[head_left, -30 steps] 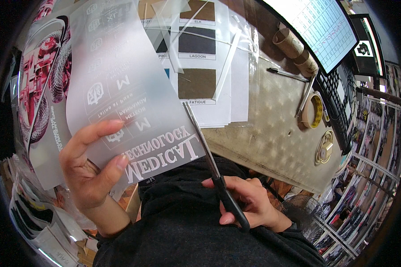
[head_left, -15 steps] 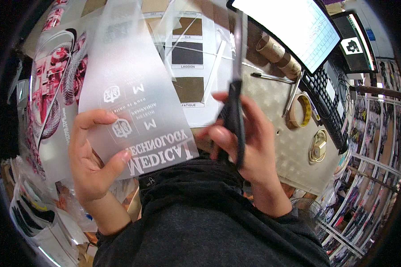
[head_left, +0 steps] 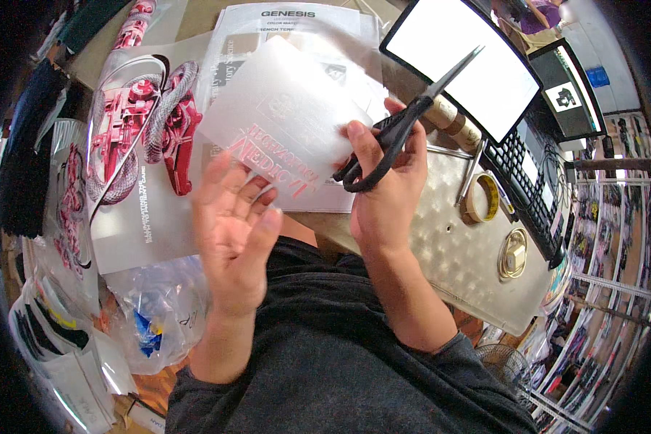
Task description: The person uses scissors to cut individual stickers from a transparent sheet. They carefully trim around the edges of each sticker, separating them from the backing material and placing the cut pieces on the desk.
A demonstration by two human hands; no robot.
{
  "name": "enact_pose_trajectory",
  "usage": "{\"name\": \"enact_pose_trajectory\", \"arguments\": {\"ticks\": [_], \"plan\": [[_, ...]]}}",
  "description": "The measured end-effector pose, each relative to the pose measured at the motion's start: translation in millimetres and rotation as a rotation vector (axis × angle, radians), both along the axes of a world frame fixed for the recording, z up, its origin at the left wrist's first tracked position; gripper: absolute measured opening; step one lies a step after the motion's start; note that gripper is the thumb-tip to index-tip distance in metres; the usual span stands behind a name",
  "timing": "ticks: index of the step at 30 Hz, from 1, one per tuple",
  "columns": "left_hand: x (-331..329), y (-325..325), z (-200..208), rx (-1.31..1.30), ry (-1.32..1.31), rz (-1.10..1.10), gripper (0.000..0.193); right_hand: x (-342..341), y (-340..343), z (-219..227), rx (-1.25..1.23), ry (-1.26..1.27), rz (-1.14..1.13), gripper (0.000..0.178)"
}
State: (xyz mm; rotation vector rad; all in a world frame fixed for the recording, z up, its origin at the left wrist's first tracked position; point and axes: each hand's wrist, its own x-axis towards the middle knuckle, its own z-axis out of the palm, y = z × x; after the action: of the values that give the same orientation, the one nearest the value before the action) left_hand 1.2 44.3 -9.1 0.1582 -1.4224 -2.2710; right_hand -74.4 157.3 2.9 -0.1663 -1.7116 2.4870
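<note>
Black-handled scissors (head_left: 398, 137) rest in my right hand (head_left: 387, 192), blades together and pointing up to the far right. A translucent printed film sheet (head_left: 304, 90) with reddish lettering along its near edge is held up in front of me. Its right edge meets the thumb and fingertips of my right hand, which seem to pinch it. My left hand (head_left: 235, 239) is open, palm up and slightly blurred, just below the film's near left edge. Whether its fingertips touch the film I cannot tell.
Larger clear film with a red and grey snake print (head_left: 145, 137) lies left. Printed paper sheets (head_left: 296, 14) lie behind. At right are a monitor (head_left: 463, 58), a keyboard (head_left: 532, 177), cardboard tubes (head_left: 452, 123), a tape roll (head_left: 484, 195) and a coiled cable (head_left: 512, 253). A plastic bag (head_left: 159, 289) sits lower left.
The film has moved away from me, out of my left hand's grip and over to my right hand. My left hand has opened and shifted right. The scissors have tilted to the right.
</note>
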Motion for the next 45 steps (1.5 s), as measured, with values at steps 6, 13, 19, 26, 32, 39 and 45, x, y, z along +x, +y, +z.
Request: {"name": "enact_pose_trajectory", "arguments": {"ticks": [6,13,19,26,32,39,45], "plan": [[-13.6,-9.1,-5.2,-0.272,-0.188,0.071,0.04,22.3,16.8,-8.2,0.033,-0.065,0.087,0.055],[-21.4,-56.6,1.1,-0.307,-0.303,-0.098,0.039,76.0,76.0,-5.7,0.077,-0.312,0.757,0.069],[-15.7,-74.9,-3.3,-0.255,-0.364,-0.081,0.034,88.7,61.3,-8.2,0.11,-0.418,1.114,0.061],[-11.0,-76.8,-3.5,-0.233,-0.414,-0.119,0.039,74.2,27.2,-17.3,0.102,-0.431,1.101,0.056],[-10.7,-75.3,-2.1,-0.151,-0.432,-0.115,0.042,67.4,11.4,-14.7,0.145,-0.498,1.062,0.072],[-10.4,-73.4,2.1,-0.121,-0.404,-0.118,0.042,63.5,9.2,-12.7,0.183,-0.49,1.034,0.071],[-9.7,-75.6,0.8,-0.128,-0.431,-0.123,0.042,61.8,7.9,-13.3,0.224,-0.466,1.048,0.07]]}}
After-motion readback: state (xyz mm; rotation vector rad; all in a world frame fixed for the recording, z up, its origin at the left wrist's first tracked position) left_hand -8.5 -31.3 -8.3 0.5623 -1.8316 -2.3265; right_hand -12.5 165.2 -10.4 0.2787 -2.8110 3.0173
